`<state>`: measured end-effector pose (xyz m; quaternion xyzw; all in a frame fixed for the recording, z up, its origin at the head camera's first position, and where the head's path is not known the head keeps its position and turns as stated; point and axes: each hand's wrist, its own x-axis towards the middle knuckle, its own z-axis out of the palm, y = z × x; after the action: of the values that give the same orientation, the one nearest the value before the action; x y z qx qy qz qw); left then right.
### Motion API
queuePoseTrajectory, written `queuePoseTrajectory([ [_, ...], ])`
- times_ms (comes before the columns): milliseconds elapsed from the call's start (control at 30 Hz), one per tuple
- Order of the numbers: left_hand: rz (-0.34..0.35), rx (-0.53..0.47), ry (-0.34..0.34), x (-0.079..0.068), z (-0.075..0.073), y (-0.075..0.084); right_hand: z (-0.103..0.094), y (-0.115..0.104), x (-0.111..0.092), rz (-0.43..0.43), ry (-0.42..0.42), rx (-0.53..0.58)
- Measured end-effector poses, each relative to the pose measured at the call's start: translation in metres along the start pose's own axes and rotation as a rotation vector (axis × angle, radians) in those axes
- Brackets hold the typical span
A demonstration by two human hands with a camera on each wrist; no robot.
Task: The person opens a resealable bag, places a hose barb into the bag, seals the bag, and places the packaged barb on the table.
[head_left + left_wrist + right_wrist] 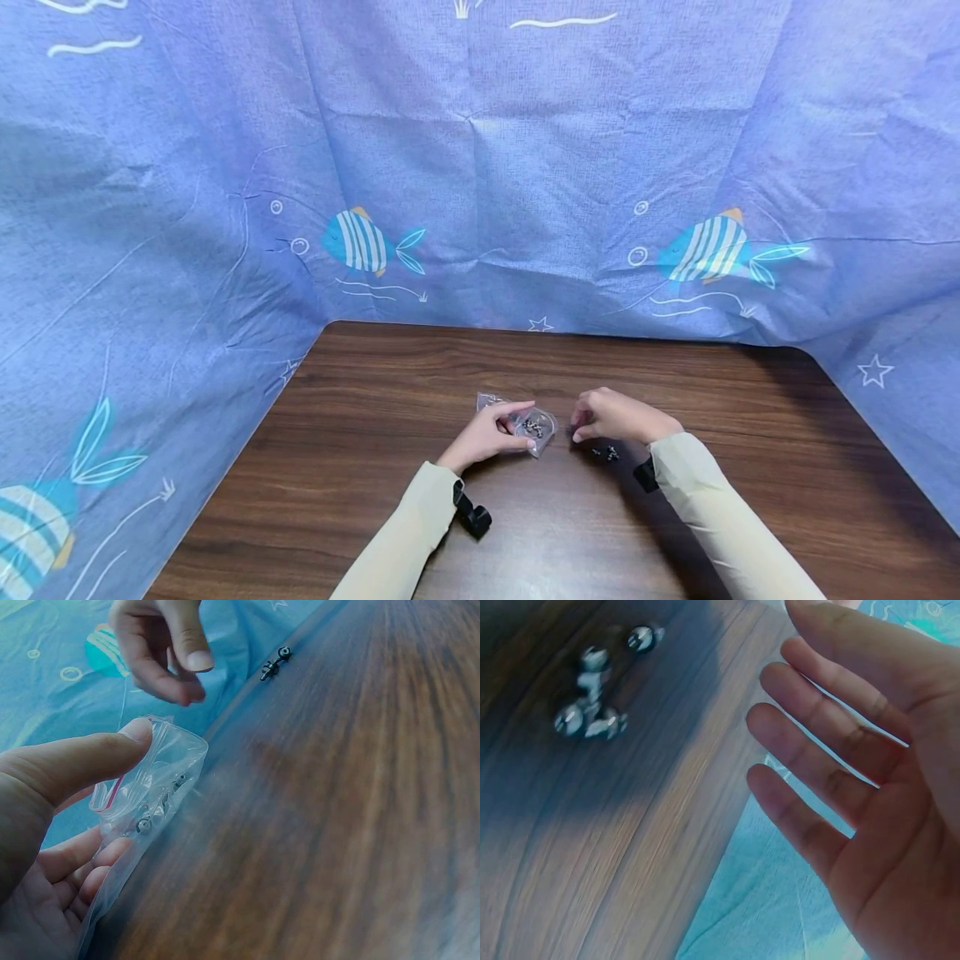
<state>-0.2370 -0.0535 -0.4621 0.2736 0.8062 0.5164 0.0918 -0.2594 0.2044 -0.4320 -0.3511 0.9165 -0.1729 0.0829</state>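
My left hand [478, 439] holds a clear zip bag [182, 746] between thumb and fingers, its mouth spread and turned toward the right. Small shiny screw-like metal pieces [533, 428] lie inside the bag. Above the tabletop, just right of the bag, my right hand [617, 414] hovers. In the right wrist view its fingers [810, 735] are loosely bent and spread, with nothing seen between them. Below that hand, a few more round-headed metal pieces [592, 697] sit on the wood, one of them a little apart from a small cluster.
A dark brown wooden table [390, 375] carries everything. Blue cloth [547, 183] printed with fish hangs behind it and along its sides. More clear plastic [489, 401] shows behind the left hand's fingers. Each wrist wears a black strap mount [474, 517].
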Motion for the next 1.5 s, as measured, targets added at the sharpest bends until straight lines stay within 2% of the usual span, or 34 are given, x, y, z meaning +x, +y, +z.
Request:
queuePoseTrajectory([
  [233,0.003,0.001,-0.005,0.002,0.001,-0.007,0.0,0.007,-0.009,0.022,-0.042,0.02],
  [467,-0.002,-0.003,0.036,0.015,0.012,-0.046,0.0,0.009,-0.014,0.085,-0.097,0.052],
  [533,-0.002,-0.004,0.042,0.016,0.013,-0.048,0.001,0.008,-0.015,0.105,-0.113,0.066],
  [667,-0.007,0.012,0.049,0.015,0.012,-0.044,0.002,0.008,-0.017,0.118,-0.129,0.085],
  [933,0.004,-0.015,0.017,0.006,0.005,-0.017,0.005,0.009,-0.019,0.097,-0.121,0.058],
  [1233,-0.027,0.018,0.047,0.015,0.012,-0.044,0.007,0.011,-0.017,0.072,-0.11,0.048],
  [1367,-0.036,0.028,0.046,0.015,0.012,-0.044,0.007,0.011,-0.016,0.084,-0.123,0.049],
  [1500,-0.027,0.027,0.037,0.011,0.01,-0.033,0.007,0.012,-0.016,0.094,-0.135,0.047],
])
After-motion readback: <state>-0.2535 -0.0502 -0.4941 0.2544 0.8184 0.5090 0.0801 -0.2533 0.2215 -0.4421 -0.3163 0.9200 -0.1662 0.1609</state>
